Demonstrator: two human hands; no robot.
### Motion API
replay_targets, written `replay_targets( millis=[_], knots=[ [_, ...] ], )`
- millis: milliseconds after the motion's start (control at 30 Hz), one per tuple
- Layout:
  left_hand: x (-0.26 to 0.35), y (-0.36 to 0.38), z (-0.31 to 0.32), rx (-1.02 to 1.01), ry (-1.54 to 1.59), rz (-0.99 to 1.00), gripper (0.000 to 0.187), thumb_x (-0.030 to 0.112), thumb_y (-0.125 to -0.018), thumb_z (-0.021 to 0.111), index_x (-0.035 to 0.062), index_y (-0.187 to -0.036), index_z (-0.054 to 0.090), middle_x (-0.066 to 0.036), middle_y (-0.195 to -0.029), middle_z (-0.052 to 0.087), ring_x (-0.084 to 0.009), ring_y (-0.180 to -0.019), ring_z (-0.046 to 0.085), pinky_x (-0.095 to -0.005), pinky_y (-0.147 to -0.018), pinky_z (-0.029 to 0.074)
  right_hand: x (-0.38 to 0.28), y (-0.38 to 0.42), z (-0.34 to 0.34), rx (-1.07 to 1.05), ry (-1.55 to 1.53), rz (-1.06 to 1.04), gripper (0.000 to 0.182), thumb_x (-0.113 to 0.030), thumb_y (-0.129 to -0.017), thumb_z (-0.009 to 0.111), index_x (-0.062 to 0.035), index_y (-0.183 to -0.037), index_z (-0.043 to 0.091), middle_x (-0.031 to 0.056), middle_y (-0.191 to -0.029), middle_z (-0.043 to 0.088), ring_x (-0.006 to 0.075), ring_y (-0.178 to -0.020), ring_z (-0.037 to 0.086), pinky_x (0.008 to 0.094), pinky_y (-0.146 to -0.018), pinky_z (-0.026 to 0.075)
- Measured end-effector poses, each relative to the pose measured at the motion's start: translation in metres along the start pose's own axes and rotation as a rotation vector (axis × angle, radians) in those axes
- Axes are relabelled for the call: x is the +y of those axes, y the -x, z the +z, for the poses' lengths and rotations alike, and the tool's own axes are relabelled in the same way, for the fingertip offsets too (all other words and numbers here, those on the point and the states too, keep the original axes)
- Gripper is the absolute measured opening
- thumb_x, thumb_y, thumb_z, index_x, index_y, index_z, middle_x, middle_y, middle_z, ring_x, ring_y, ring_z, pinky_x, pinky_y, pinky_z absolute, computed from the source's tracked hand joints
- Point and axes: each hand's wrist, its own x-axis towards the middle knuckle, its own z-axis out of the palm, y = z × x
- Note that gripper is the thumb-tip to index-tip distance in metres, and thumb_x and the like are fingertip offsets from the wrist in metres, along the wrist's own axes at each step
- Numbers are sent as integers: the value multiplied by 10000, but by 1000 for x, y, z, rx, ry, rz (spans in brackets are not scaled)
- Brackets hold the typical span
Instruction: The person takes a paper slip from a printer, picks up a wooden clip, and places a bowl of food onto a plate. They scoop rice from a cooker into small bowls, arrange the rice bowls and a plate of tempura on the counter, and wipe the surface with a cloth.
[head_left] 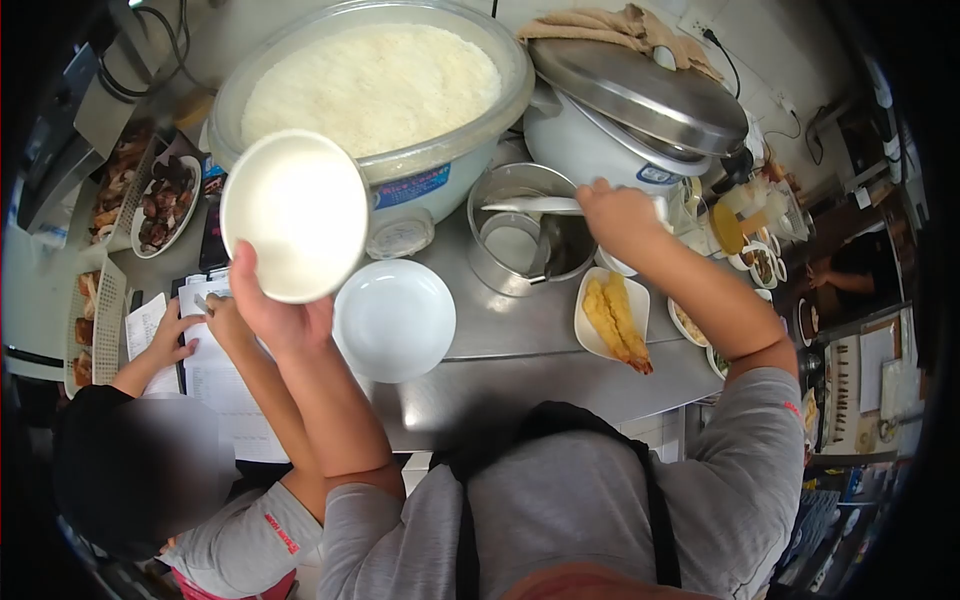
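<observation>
My left hand grips a white bowl, tilted so its pale inside shows, in front of the open rice cooker full of white rice. My right hand is closed on the handle of a white paddle, whose blade lies over a metal pot containing a smaller metal container. A white plate rests on the steel counter below the bowl. Fried shrimp lie in a white dish under my right forearm.
At the left, a co-worker writes on papers. Baskets of food and a dish of dark meat stand beyond. A second cooker with a tilted lid is at the back; small dishes line the right.
</observation>
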Motion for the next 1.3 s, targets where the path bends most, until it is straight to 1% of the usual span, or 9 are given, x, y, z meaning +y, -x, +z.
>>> replay_targets(
  millis=[100, 167, 233, 367, 567, 733, 967, 1167, 1300],
  knots=[
    [18, -40, 11, -59, -11, 47, 488, 264, -794, 448, -15, -1177, 331, -145, -1146, 440, -282, -1047, 450, -419, -843, 405, 9, -1, -73, -62, 90, 112, 215, -115, -776, 401, -47, -967, 473, 179, -863, 562, 297, -789, 579, 393, -597, 471],
    [23, -66, 15, -59, -62, 64, 484, 266, -797, 439, -17, -1174, 327, -153, -1153, 429, -293, -1055, 438, -452, -845, 397, 12, -14, -123, 99, 135, 177, 215, -124, -778, 402, -52, -962, 487, 160, -820, 584, 290, -768, 582, 381, -588, 467],
    [22, -90, 17, -101, -69, 32, 482, 267, -798, 433, -18, -1171, 325, -160, -1153, 423, -310, -1052, 435, -477, -840, 391, 14, -54, -127, 538, 123, 31, 223, -128, -778, 403, -55, -969, 493, 143, -807, 595, 286, -738, 588, 375, -579, 465],
    [18, -125, 23, -116, -56, -4, 490, 247, -788, 452, 5, -1189, 310, -175, -1202, 370, -347, -1102, 371, -521, -871, 339, -13, -192, -110, 427, 138, 12, 197, -115, -784, 401, -77, -896, 558, 94, -842, 601, 264, -765, 588, 368, -603, 464],
    [27, -146, 15, -249, 105, -71, 502, 239, -772, 465, 7, -1190, 313, -187, -1234, 327, -367, -1134, 326, -562, -888, 294, -48, -279, -88, 334, 151, -93, 240, -103, -802, 373, -105, -992, 520, 88, -821, 590, 267, -790, 574, 369, -627, 460],
    [27, -149, 10, -292, 86, -90, 510, 240, -780, 455, 0, -1200, 293, -198, -1255, 291, -375, -1162, 286, -578, -898, 272, -41, -247, -95, 210, 258, -360, 292, -118, -802, 378, -157, -1066, 497, 89, -826, 584, 278, -781, 567, 363, -641, 453],
    [16, -147, 15, -307, -25, -66, 469, 245, -839, 412, -8, -1207, 271, -197, -1248, 299, -376, -1139, 321, -562, -861, 332, -49, -210, -80, 211, 202, -458, 433, -72, -749, 418, -235, -1149, 450, 81, -686, 579, 230, -653, 573, 343, -541, 451],
    [14, -141, 20, -224, -122, -28, 480, 310, -856, 407, -5, -1198, 288, -184, -1210, 352, -345, -1090, 393, -495, -825, 397, -58, -181, -87, 172, 153, -621, 410, -112, -731, 450, -228, -1124, 473, 77, -698, 590, 247, -691, 572, 358, -597, 451],
    [22, -135, 18, -241, -190, -16, 501, 338, -852, 417, -6, -1195, 295, -173, -1192, 378, -326, -1070, 422, -462, -822, 411, -64, -165, -105, 4, -4, -607, 370, -137, -735, 451, -218, -1092, 507, 96, -763, 594, 262, -736, 565, 367, -610, 446]
  ],
)
